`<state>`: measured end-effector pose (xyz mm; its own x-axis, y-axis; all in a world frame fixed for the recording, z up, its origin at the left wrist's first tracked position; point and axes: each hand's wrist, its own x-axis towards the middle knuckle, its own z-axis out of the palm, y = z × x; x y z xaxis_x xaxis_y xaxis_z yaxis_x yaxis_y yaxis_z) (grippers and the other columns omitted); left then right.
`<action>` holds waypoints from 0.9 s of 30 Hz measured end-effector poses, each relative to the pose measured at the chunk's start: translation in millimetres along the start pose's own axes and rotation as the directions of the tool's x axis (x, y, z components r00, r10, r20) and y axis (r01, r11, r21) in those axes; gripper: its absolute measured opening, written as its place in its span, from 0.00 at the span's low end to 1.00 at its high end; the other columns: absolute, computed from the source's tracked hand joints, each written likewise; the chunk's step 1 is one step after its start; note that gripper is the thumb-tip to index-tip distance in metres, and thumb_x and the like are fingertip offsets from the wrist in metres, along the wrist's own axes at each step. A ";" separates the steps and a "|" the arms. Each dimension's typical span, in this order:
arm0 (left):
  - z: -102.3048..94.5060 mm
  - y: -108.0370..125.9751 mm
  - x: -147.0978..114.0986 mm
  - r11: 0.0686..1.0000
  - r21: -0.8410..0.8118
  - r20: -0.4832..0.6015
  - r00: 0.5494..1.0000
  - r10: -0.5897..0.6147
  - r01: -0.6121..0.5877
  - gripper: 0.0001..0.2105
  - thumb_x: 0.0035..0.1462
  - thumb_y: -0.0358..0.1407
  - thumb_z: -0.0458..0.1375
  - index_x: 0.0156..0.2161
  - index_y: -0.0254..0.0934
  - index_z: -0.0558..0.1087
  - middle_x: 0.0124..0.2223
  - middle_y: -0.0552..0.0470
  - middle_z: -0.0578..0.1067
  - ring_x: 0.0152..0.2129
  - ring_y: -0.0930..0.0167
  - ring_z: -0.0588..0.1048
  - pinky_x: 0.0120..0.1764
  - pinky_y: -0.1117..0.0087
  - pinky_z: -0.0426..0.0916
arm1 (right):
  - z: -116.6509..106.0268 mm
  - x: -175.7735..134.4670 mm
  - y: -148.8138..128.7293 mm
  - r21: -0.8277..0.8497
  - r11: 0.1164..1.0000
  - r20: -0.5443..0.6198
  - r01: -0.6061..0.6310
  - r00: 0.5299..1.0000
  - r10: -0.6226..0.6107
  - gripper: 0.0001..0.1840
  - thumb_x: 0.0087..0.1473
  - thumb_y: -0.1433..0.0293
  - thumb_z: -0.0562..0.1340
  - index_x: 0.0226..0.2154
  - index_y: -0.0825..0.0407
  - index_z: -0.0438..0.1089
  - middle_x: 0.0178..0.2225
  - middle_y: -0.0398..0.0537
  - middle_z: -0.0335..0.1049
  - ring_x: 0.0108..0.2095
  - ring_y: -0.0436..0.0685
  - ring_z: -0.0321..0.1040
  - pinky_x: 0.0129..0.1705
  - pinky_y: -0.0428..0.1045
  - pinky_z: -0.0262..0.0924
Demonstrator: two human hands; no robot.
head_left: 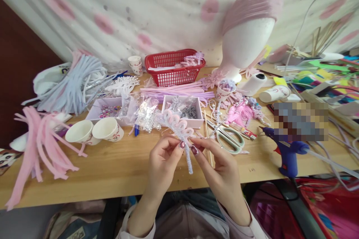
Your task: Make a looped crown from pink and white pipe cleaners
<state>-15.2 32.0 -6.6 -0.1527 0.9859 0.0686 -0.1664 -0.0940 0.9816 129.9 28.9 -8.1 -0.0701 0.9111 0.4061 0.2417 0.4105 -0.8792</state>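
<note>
Between my two hands, above the table's front part, is a looped pipe-cleaner piece (179,126). Pink and pale blue loops line its upper part, and a straight fuzzy pale blue end points down between my thumbs. My left hand (165,160) pinches it from the left, thumb against the index finger. From the right, my right hand (218,160) pinches it at about the same height, its other fingers curled. Behind the piece stands a white box (196,123) with bagged silver bits. Green-handled scissors (231,140) lie just beyond my right hand.
A blue glue gun (288,153) stands at the right. Paper cups (108,130) and pink pipe cleaners (45,142) lie left, near a pale blue bundle (73,82). At the back are a red basket (176,69) and a white mannequin head (246,41).
</note>
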 end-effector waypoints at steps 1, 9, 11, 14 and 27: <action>0.6 0.2 0.5 1.000 -0.017 -0.009 1.000 0.000 0.000 0.07 0.59 0.34 0.63 0.29 0.36 0.77 0.32 0.53 0.76 0.31 0.72 0.75 0.37 0.75 0.69 | -0.9 -0.1 0.0 -0.003 1.000 -0.006 -0.003 1.000 0.003 0.12 0.62 0.74 0.62 0.46 0.45 0.75 0.37 0.43 0.76 0.38 0.54 0.72 0.42 0.49 0.66; 7.5 2.3 -6.5 0.977 -0.155 0.014 0.989 -0.144 0.145 0.05 0.57 0.36 0.65 0.36 0.37 0.77 0.33 0.51 0.82 0.32 0.70 0.79 0.37 0.73 0.73 | 1.3 -2.6 -4.8 -0.032 0.998 -0.015 0.053 0.998 -0.053 0.11 0.63 0.76 0.61 0.44 0.46 0.74 0.36 0.43 0.75 0.37 0.52 0.71 0.41 0.47 0.66; 8.2 1.5 -9.5 0.973 -0.172 0.011 0.988 -0.155 0.154 0.05 0.56 0.36 0.66 0.36 0.36 0.78 0.34 0.50 0.82 0.31 0.69 0.80 0.36 0.73 0.73 | 3.3 -3.2 -5.2 -0.048 0.997 -0.033 0.064 0.997 -0.066 0.11 0.63 0.77 0.61 0.44 0.46 0.74 0.36 0.43 0.75 0.37 0.52 0.72 0.41 0.47 0.66; 7.9 -0.9 -11.0 0.965 -0.196 -0.024 0.983 -0.183 0.174 0.07 0.54 0.36 0.67 0.37 0.36 0.80 0.35 0.47 0.83 0.32 0.69 0.79 0.36 0.72 0.74 | 6.4 -4.4 -2.4 -0.079 0.995 -0.053 0.066 0.996 -0.070 0.10 0.63 0.77 0.61 0.43 0.47 0.73 0.38 0.45 0.76 0.39 0.54 0.73 0.42 0.48 0.67; 9.1 0.0 -11.7 0.901 -0.283 -0.037 0.935 -0.353 0.329 0.11 0.45 0.37 0.73 0.36 0.37 0.86 0.26 0.52 0.79 0.23 0.75 0.71 0.28 0.77 0.67 | 9.9 -4.4 6.3 0.015 1.000 -0.344 -0.021 0.939 0.025 0.05 0.59 0.72 0.66 0.39 0.47 0.74 0.36 0.46 0.75 0.39 0.56 0.73 0.42 0.50 0.67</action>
<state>-4.5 21.8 -5.8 -0.1204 0.9498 -0.2888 -0.4755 0.2002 0.8566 122.1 27.9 -17.9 0.2726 0.8530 0.4451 0.2284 0.3921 -0.8911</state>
